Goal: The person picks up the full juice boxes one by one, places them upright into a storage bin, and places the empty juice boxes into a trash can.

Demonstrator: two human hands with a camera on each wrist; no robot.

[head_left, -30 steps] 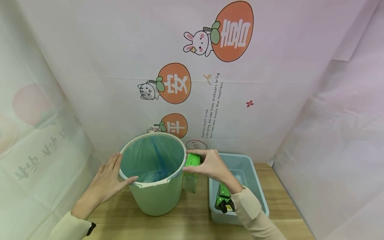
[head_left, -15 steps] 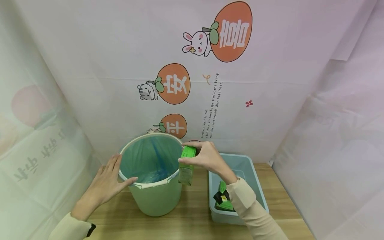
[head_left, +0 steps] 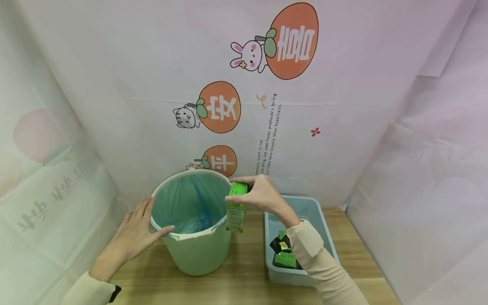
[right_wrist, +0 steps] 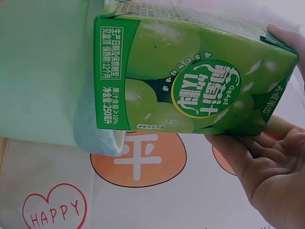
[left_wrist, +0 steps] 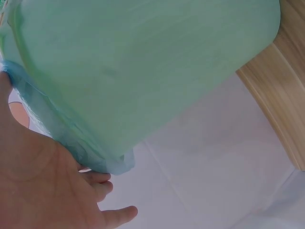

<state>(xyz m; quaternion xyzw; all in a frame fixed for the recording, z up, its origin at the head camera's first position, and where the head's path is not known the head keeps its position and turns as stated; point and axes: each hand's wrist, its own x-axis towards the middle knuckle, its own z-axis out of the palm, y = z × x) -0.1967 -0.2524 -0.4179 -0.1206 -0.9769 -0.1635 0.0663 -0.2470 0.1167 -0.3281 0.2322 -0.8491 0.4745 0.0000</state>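
My right hand [head_left: 263,195] pinches the top of a green grape juice carton [head_left: 235,214] between thumb and fingers. The carton hangs upright just outside the right side of a pale green bin [head_left: 200,256]. Printed grapes and lettering show on the carton [right_wrist: 157,86] in the right wrist view. On the left, my left hand [head_left: 131,235] rests at the bin's rim with its fingers and thumb spread. A bluish plastic bag [left_wrist: 71,131] lines the bin and folds over the rim beside the left hand in the left wrist view.
A blue-grey tub [head_left: 284,276] stands on the wooden table at the right. It holds a green box [head_left: 285,259] and a black item with a yellow patch [head_left: 275,245]; the right forearm hides part of it. White printed sheets [head_left: 289,140] enclose the back and sides.
My right hand has lifted the juice carton and brought it slightly left, closer to the bin's rim. More of the tub's contents shows. My left hand stays at the rim.
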